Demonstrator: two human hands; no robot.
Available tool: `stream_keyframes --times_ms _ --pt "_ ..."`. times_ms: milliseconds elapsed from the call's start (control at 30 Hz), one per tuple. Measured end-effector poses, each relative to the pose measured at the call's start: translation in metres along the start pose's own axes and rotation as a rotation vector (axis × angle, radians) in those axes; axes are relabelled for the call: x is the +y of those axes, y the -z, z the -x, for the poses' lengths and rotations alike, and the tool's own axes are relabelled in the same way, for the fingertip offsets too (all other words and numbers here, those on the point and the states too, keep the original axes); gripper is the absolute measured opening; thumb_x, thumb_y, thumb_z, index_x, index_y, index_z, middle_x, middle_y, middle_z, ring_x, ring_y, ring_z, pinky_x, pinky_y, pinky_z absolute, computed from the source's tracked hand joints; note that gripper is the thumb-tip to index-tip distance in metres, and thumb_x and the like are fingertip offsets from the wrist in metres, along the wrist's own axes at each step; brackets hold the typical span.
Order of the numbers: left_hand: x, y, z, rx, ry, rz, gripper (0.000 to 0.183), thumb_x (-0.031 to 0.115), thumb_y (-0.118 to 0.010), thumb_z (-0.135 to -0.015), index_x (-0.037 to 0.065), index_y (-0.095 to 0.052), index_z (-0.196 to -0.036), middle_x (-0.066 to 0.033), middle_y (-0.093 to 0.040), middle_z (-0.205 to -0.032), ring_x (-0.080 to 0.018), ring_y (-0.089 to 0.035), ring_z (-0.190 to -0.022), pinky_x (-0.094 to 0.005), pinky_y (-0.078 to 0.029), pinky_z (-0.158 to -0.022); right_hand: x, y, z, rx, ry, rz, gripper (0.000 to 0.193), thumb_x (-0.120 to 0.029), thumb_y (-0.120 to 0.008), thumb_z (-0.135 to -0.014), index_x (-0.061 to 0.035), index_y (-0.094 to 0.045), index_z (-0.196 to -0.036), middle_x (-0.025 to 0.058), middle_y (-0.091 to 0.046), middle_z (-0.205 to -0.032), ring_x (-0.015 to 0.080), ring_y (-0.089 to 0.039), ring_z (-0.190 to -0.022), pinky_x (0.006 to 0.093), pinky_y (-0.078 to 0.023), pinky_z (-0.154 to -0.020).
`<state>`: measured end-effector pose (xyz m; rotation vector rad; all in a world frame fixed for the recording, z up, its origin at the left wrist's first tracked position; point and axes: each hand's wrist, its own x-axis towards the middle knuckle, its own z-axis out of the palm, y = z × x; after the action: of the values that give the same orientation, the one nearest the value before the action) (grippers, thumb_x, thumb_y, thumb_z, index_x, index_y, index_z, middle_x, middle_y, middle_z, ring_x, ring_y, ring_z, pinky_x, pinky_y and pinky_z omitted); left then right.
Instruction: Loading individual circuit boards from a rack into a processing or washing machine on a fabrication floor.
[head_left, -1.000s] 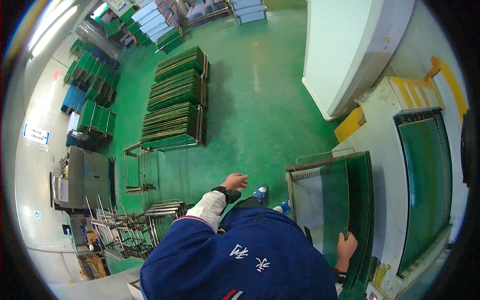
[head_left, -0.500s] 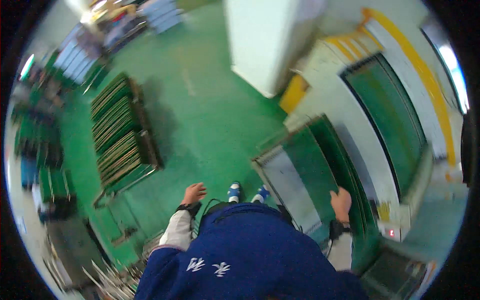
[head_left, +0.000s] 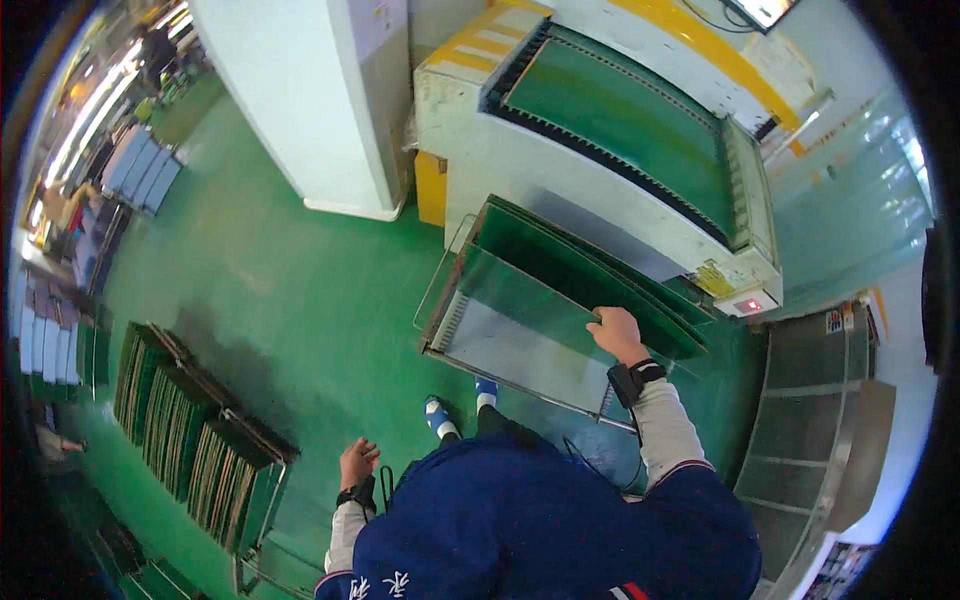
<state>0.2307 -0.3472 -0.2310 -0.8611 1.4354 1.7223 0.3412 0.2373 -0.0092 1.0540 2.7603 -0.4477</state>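
My right hand (head_left: 617,334) is closed over the top edge of a thin green board (head_left: 530,290). The board stands tilted in a metal-framed cart (head_left: 520,384) just in front of me, with more green boards (head_left: 590,268) behind it. A pale, greyish bottom shows in the near part of the cart. Low on the left, my left hand (head_left: 359,462) hangs beside my body with loosely bent fingers and nothing in it.
Beyond the cart stands a white machine (head_left: 560,170) with a green panel (head_left: 630,130) on top. A white pillar (head_left: 340,110) rises at the upper left. Another rack packed with green boards (head_left: 185,430) stands left; a grey rack (head_left: 800,420) is at right.
The view has turned right, bringing the machine and cart nearer the middle. My right hand stays on the board's edge. My left hand sits lower in view, its fingers a little more bent.
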Motion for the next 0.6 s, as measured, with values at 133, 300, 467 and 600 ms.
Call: stream_keyframes --times_ms 133,300,467,600 --pt "0.002 0.009 -0.018 -0.01 0.056 0.021 0.039 0.027 -0.058 -0.087 0.0 -0.051 -0.114 -0.0172 -0.06 -0.101 -0.0288 -0.062 -0.076 -0.0363 -0.05 -0.055 0.0 0.003 -0.006 0.003 -0.017 0.005 0.029 -0.027 -0.065 -0.073 -0.0074 -0.066 -0.095 0.0166 -0.065 -0.089 0.0335 -0.062 -0.087 0.0435 -0.048 -0.074" --pt "0.001 0.008 -0.018 -0.022 0.01 -0.02 0.038 0.027 -0.059 -0.087 0.0 -0.052 -0.111 -0.0161 -0.061 -0.098 -0.0291 -0.062 -0.075 -0.0367 -0.05 -0.054 -0.001 0.007 -0.01 0.028 -0.033 0.004 0.029 -0.028 -0.066 -0.073 -0.0082 -0.067 -0.094 0.0156 -0.065 -0.089 0.0332 -0.062 -0.087 0.0426 -0.049 -0.075" --pt "-0.001 0.014 -0.009 -0.016 0.01 -0.063 0.04 0.029 -0.058 -0.087 -0.001 -0.05 -0.112 -0.0176 -0.061 -0.097 -0.0308 -0.062 -0.075 -0.0378 -0.051 -0.056 -0.002 0.011 -0.009 -0.005 -0.068 -0.012 0.03 -0.028 -0.067 -0.071 -0.0084 -0.067 -0.094 0.0151 -0.066 -0.089 0.0337 -0.062 -0.086 0.0423 -0.048 -0.075" --pt "-0.005 0.01 -0.012 0.018 0.027 -0.04 0.039 0.028 -0.058 -0.087 -0.001 -0.05 -0.112 -0.0193 -0.06 -0.098 -0.0331 -0.062 -0.076 -0.0403 -0.05 -0.06 0.001 0.01 -0.01 0.008 -0.054 0.018 0.03 -0.029 -0.066 -0.072 -0.009 -0.067 -0.094 0.0146 -0.066 -0.088 0.0332 -0.062 -0.086 0.0423 -0.049 -0.075"
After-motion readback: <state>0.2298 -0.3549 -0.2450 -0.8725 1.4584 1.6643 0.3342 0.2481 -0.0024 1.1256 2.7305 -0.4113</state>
